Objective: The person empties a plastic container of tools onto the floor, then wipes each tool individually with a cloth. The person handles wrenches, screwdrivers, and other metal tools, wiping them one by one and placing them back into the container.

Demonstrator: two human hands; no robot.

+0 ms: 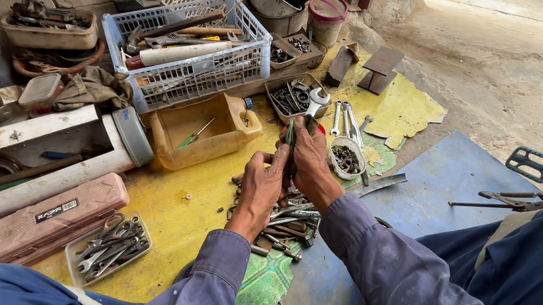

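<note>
My left hand and my right hand meet above a heap of spanners and wrenches lying on a yellow mat. Both hands grip a small dark tool with green handles, held upright between them; its lower part is hidden by my fingers. A little red shows at my right hand's far side. My sleeves are blue-grey.
A cut yellow jug holds a green screwdriver. Behind stand a blue-white basket of tools, a tray of bolts, a small bowl of nuts, a pink case, a clear tray of spanners and a white pipe box. Bicycle pedal at right.
</note>
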